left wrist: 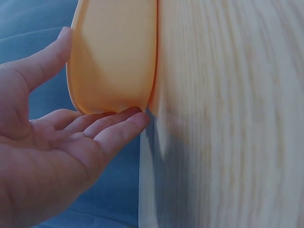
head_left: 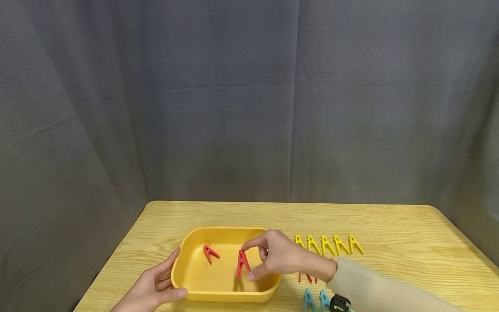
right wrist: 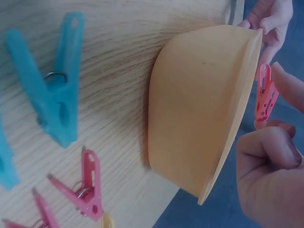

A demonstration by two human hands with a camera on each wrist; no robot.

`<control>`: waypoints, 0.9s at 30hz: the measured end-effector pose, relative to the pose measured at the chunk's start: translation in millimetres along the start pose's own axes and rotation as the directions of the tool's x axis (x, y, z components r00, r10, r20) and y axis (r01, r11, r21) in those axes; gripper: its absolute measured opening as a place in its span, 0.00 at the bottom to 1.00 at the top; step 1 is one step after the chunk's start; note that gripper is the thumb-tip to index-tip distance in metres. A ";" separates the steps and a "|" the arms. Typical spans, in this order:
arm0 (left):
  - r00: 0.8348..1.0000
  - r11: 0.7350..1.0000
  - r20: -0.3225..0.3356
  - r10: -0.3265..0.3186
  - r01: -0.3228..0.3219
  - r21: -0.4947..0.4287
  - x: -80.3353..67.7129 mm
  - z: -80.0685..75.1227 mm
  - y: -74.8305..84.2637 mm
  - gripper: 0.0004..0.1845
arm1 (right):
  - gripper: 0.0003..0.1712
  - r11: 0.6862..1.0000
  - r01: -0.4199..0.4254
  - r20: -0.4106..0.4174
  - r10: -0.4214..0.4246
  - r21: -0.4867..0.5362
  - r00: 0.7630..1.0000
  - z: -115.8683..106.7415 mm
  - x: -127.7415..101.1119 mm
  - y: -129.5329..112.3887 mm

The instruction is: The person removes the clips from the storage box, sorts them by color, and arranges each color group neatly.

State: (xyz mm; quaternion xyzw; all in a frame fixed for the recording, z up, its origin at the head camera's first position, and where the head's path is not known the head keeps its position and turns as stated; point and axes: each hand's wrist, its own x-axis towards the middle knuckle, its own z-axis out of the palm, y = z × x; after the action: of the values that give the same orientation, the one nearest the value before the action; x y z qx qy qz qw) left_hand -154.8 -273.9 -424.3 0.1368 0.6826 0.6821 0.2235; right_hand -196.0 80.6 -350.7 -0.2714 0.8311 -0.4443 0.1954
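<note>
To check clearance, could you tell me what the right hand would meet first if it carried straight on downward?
Probably the yellow tray's floor: the right hand pinches a red clothespin just above it, though depth is uncertain.

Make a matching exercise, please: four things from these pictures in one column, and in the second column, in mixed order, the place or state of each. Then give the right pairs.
Things:
1. red clothespin
2. yellow clothespins
3. left hand
4. second red clothespin

Places or states:
A. lying on the bottom of the yellow tub, untouched
B. in a row on the table, beyond the right forearm
C. pinched by the right hand over the tub
D. resting against the tub's outer wall

Pairs: 1-C, 2-B, 3-D, 4-A
</note>
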 end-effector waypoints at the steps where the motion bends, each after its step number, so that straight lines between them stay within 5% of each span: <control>1: 1.000 1.000 -0.001 0.000 0.000 0.002 -0.3 -0.3 0.0 0.53 | 0.30 1.000 0.003 -0.004 -0.003 0.004 1.000 -0.9 -2.5 0.0; 27: 0.999 0.999 -0.008 -0.035 0.035 0.002 -1.0 -2.0 1.4 0.52 | 0.33 0.997 0.064 -0.113 -0.059 0.048 0.992 -22.1 -60.5 12.5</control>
State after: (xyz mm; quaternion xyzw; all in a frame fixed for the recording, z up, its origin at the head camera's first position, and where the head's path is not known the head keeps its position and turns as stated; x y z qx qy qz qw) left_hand -155.1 -276.1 -422.8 0.1223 0.6866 0.6779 0.2323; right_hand -165.0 138.2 -344.5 -0.2665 0.8202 -0.4859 0.1419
